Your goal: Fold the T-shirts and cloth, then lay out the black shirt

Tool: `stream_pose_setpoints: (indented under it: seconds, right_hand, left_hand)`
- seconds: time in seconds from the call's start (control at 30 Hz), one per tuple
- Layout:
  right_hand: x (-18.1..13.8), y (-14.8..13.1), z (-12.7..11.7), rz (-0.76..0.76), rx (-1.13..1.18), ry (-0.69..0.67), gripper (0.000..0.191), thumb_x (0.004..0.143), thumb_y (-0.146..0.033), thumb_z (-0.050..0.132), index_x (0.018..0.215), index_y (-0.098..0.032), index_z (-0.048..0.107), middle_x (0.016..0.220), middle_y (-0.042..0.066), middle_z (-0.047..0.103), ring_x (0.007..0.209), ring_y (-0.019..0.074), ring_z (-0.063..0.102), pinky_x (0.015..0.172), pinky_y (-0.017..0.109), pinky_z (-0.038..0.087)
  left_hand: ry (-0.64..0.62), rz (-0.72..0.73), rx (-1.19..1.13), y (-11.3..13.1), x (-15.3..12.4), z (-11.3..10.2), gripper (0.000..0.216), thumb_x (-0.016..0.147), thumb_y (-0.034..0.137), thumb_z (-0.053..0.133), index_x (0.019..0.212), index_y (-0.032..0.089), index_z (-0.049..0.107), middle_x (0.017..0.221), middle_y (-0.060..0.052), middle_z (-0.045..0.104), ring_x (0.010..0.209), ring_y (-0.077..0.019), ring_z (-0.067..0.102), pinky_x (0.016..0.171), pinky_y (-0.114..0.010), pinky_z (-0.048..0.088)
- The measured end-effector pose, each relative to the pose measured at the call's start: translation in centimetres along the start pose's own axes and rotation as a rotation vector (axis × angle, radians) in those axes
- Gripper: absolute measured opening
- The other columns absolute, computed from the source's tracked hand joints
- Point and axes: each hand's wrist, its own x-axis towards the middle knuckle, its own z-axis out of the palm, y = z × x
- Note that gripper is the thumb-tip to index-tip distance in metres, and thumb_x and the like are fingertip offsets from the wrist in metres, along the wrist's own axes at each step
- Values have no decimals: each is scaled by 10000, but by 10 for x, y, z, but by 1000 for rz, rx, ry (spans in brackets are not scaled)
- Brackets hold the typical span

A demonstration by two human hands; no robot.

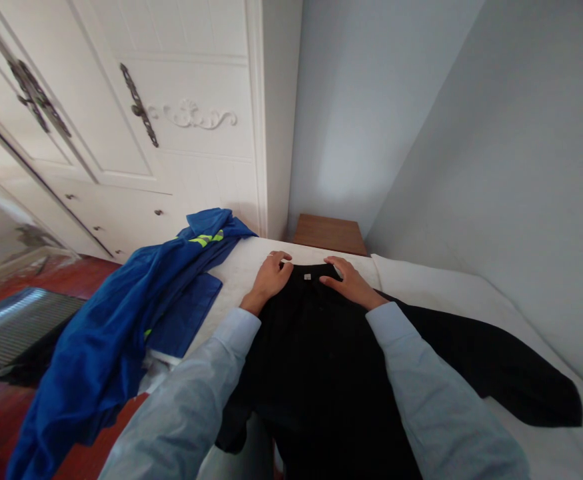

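A black garment (321, 340) lies spread on a white bed (436, 287), its collar with a small white label toward the far end. My left hand (270, 275) rests on the collar's left side with fingers curled on the cloth. On the right side of the collar lies my right hand (351, 280), fingers stretched flat and pressing the fabric. One black sleeve (521, 380) trails off to the right across the bed. Both my arms are in light blue sleeves.
A blue garment with yellow-green stripes (136, 313) lies heaped on the bed's left edge and hangs toward the red wooden floor (1, 413). A white wardrobe (121, 120) stands at the left. A brown nightstand (328, 233) sits past the bed, with grey walls behind and right.
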Motion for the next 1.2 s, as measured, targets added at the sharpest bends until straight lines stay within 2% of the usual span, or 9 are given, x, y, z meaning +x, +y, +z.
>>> stream_pose_setpoints:
  seconds: [0.13, 0.23, 0.33, 0.43, 0.6, 0.77, 0.97, 1.2]
  right_hand:
    - [2, 8, 6, 153, 101, 0, 722, 794, -571, 725, 1389, -206, 542, 1428, 185, 560, 1310, 321, 547, 1111, 541, 407]
    - [4, 4, 3, 220, 136, -2, 728, 768, -542, 758, 1368, -177, 565, 1403, 197, 586, 1274, 327, 579, 1092, 529, 427]
    - [5, -4, -4, 230, 161, -4, 594, 743, -473, 793, 1238, -173, 659, 1329, 169, 649, 1241, 316, 599, 1098, 507, 416]
    - [5, -9, -11, 268, 238, 12, 521, 708, -415, 820, 1156, -179, 695, 1259, 140, 692, 1171, 292, 632, 1070, 474, 436]
    - [2, -17, -18, 354, 424, 6, 492, 647, -447, 836, 1050, -192, 716, 1045, 79, 750, 984, 258, 681, 934, 420, 514]
    - [0, -26, -16, 427, 577, 40, 408, 639, -507, 820, 859, -188, 689, 874, 50, 739, 786, 225, 672, 735, 359, 538]
    - [3, -20, -8, 410, 449, 146, 424, 666, -580, 764, 775, -199, 614, 767, 28, 685, 720, 203, 609, 663, 326, 484]
    - [12, -9, -2, 392, 182, 224, 418, 720, -609, 682, 691, -221, 527, 683, 10, 603, 673, 198, 542, 630, 310, 390]
  left_hand:
    - [-115, 98, -10, 1, 1, -1, 301, 812, 124, 442, 949, 184, 703, 1058, -85, 702, 1093, -240, 621, 1045, -415, 463]
    - [-157, 102, -27, 1, 1, -1, 325, 751, 88, 488, 967, 182, 712, 1073, -85, 707, 1106, -245, 623, 1068, -422, 456]
    - [-146, 28, -63, -3, 2, -3, 435, 669, 47, 548, 1053, 185, 700, 1186, -86, 690, 1174, -249, 607, 1112, -426, 422]
    - [-137, -108, -176, -9, 2, -7, 512, 642, 44, 612, 1133, 175, 671, 1252, -97, 672, 1146, -242, 630, 1070, -405, 459]
    - [-83, -293, -403, -19, 5, -9, 422, 579, 94, 751, 993, 138, 681, 1067, -103, 716, 919, -219, 685, 867, -372, 546]
    - [-42, -298, -541, -19, 7, -9, 365, 570, 90, 754, 923, 150, 686, 861, -53, 723, 841, -195, 681, 790, -337, 546]
    - [72, -288, -462, -16, 8, -4, 248, 635, 141, 745, 876, 148, 688, 878, -70, 726, 845, -201, 677, 809, -354, 542]
    - [170, -234, -191, -14, 9, 7, 123, 739, 108, 672, 845, 171, 678, 925, -58, 735, 918, -201, 673, 885, -345, 520]
